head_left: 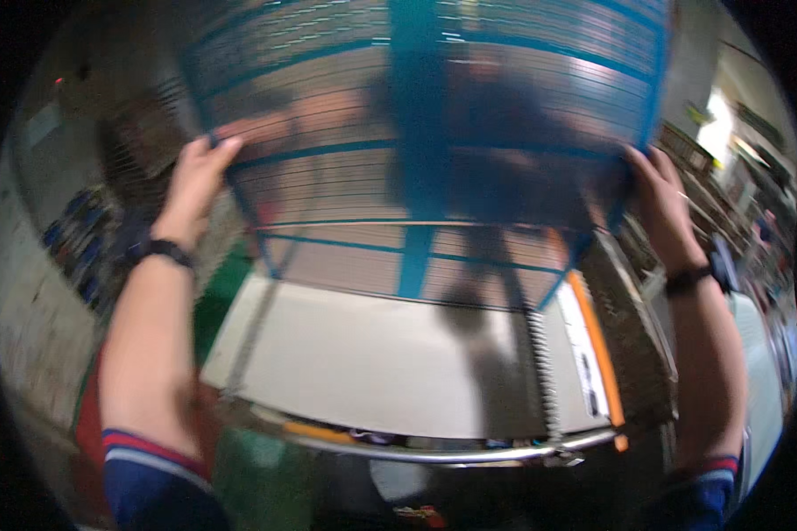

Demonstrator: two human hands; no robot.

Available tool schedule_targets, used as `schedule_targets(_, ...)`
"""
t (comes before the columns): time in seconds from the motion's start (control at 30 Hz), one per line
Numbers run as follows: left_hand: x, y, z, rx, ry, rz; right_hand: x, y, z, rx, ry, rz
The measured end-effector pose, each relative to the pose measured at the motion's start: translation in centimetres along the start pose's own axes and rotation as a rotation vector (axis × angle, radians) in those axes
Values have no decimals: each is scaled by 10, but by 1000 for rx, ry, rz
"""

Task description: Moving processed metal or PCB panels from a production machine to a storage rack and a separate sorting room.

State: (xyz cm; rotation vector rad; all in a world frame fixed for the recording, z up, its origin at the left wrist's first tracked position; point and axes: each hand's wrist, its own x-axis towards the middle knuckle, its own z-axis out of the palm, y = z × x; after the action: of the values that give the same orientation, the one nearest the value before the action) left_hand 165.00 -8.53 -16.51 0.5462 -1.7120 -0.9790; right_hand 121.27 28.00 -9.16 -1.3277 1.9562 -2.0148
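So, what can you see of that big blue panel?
The blue panel looks broad and partly see-through, with a wide central band, narrower crossbars and fine dark lines; material unclear. The left hand and right hand hold its side edges. It slants over the white surface; blur hides any contact.

Frame [413,106] btwn hands [195,181] [662,202] (board [354,354] below)

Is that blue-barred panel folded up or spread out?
Spread out: the blue-barred panel spans from the left hand to the right hand.

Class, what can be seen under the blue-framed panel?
Past the lower edge of the blue-framed panel, a white surface shows; whatever the panel covers is too blurred to identify.
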Motion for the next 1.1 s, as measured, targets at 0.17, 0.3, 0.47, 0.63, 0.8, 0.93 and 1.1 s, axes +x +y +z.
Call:
schedule_targets(0.17,3,-3,-21,130,129,-163,36,32,8,27,-10,-25)
schedule_targets(0.3,14,-4,-21,278,134,-311,24,39,6,86,3,-37)
schedule_targets(0.47,6,1,-8,296,252,-261,8,38,0,120,-90,99)
schedule_targets(0.63,4,-4,-22,352,188,-220,9,42,-25,-127,-144,158)
schedule_targets(0.8,22,-20,-16,436,123,-226,12,21,-61,-301,65,86)
schedule_targets(0.93,32,-34,-27,457,126,-205,-58,-63,-74,-349,-230,-266)
schedule_targets(1.1,43,-38,-57,865,390,147,-242,-82,-86,-367,-784,-209)
